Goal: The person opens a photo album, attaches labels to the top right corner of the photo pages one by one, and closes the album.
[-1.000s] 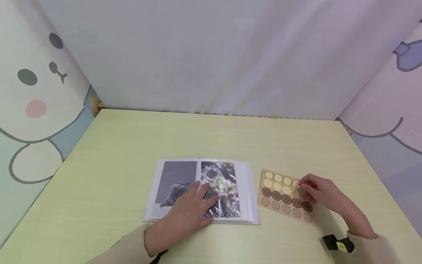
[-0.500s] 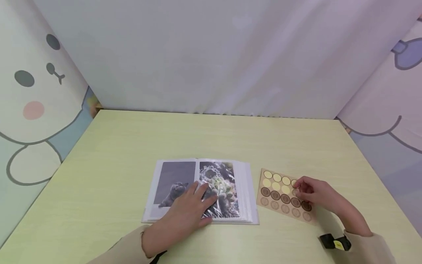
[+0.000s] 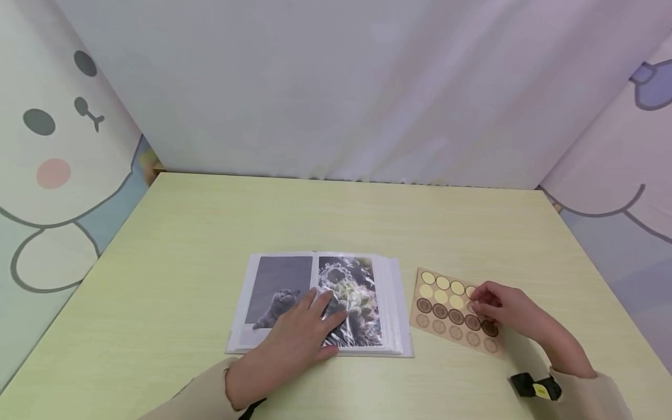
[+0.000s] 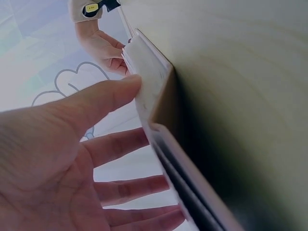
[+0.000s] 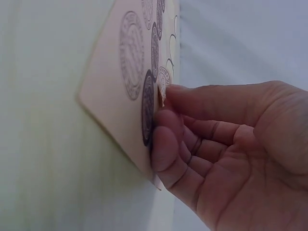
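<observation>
Two bare hands work over a pale yellow-green table [image 3: 210, 221], each at its own thing. The left hand [image 3: 291, 338] rests with its fingers spread and fairly straight on an open white photo album [image 3: 392, 303], across the lower part of a grey cat photograph [image 3: 278, 277] and a photograph of plants [image 3: 362, 291]; it grips nothing. Just beside the album, to the right, lies a thin brown paper sheet [image 5: 108, 86] with rows of round yellow and brown stickers [image 3: 443, 283]. At the right side of this sheet is the right hand [image 3: 517, 312], its fingers curled. The thumb and forefinger nearly meet and seem to pinch the raised edge of a light brown round sticker [image 5: 164, 81] with dark print; how firm the hold is, I cannot tell. In my judgement, the step in hand is the peeling of this sticker, only begun. The next move probably calls for a slow, low pull, so that the sticker does not tear and the sheet does not lift.
</observation>
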Action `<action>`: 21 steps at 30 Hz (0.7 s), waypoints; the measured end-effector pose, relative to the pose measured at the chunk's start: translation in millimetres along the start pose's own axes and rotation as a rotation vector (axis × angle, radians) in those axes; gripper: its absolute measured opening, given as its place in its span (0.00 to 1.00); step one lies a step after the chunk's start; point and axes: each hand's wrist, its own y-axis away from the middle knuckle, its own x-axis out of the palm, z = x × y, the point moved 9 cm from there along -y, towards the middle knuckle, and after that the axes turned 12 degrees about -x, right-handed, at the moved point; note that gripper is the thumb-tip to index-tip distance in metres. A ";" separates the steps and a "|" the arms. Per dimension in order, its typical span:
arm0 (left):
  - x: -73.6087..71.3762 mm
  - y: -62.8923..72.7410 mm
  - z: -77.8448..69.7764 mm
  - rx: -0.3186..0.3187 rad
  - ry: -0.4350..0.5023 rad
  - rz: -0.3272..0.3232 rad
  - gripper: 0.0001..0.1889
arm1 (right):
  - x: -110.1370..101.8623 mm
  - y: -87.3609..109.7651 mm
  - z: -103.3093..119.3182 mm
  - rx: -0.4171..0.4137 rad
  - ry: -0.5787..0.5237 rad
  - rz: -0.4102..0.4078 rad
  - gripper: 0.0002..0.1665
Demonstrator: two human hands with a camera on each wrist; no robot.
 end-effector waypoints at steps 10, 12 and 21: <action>-2.3 -1.2 -1.1 0.010 -0.029 -0.017 0.28 | 1.2 1.0 5.7 -0.023 -0.032 0.018 0.04; -2.4 -1.4 -1.1 0.010 -0.031 -0.018 0.28 | 0.9 0.8 8.9 -0.044 -0.035 0.021 0.03; -1.5 -0.5 -1.4 0.010 -0.021 -0.018 0.28 | 3.3 0.9 16.8 -0.126 -0.050 0.054 0.04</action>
